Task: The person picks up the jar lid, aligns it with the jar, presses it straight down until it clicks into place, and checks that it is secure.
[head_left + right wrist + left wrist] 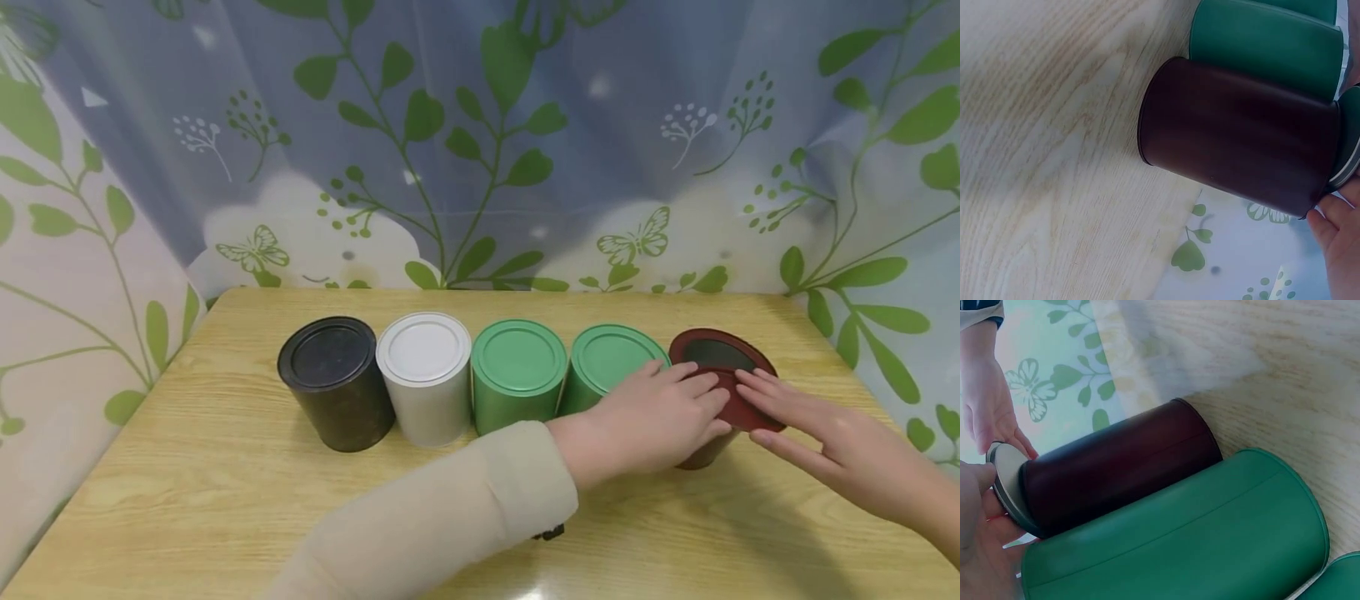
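Note:
A dark red canister (1241, 137) stands on the table, and its lid (738, 400) is tilted up at the near side, leaving a gap that shows the dark inside. My left hand (652, 421) reaches across and grips the lid's left side; the left wrist view shows the lid's pale underside (1013, 465) between thumb and fingers. At the right edge of the lid, my right hand (847, 442) pinches it, fingers on top and thumb lower. Next to the red canister is a green canister (1185, 537), partly hidden behind my left hand in the head view.
Left of these stand another green canister (517, 367), a white canister (425, 375) and a black canister (337, 392), all lidded, in one row. They stand on a wood-grain table (187, 467). A leaf-patterned curtain (465, 150) hangs behind.

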Available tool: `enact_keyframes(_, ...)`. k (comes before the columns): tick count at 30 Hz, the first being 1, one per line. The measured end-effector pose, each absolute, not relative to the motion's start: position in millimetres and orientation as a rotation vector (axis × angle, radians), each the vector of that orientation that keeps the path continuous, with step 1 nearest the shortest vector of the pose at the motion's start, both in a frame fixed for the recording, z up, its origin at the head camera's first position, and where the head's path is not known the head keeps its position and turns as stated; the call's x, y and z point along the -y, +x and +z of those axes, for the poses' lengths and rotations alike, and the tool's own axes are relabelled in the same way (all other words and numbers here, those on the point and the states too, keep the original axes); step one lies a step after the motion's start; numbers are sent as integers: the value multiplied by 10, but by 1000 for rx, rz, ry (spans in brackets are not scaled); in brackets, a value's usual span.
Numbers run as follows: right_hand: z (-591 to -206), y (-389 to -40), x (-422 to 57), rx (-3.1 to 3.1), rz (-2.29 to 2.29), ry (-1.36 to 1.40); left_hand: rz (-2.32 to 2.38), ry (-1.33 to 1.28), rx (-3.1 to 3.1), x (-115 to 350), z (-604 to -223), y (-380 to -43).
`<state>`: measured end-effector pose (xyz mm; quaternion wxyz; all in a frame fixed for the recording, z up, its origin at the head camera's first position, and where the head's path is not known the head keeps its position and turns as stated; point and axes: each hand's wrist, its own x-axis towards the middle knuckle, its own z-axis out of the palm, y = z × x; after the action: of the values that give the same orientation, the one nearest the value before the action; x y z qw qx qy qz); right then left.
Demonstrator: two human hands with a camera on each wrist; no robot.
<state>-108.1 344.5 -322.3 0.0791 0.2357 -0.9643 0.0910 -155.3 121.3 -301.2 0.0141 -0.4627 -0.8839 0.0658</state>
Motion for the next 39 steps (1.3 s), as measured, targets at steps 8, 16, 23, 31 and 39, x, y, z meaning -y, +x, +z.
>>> enact_keyframes(8,-3187,-1193,-3433,2938,309,688,226,-1395,2814,-1247,-3011,-1633)
enact_keyframes(16,-3190,-1281,-3408,2930,325,698,186,-1351,2883,-1263,-3001,-1709)
enact_keyframes(23,-3199,-1312,-3426,2961,370,670,137,-1306,2970,-1314,-2984,-1766)
enact_keyframes(31,-3199,-1335,-3415,2949,368,671,133,-1277,2974,-1359,-3007,-1809)
enact_keyframes(39,-3174,-1359,-3421,2991,351,635,161,-1249,2959,-1386,-3024,-1829)
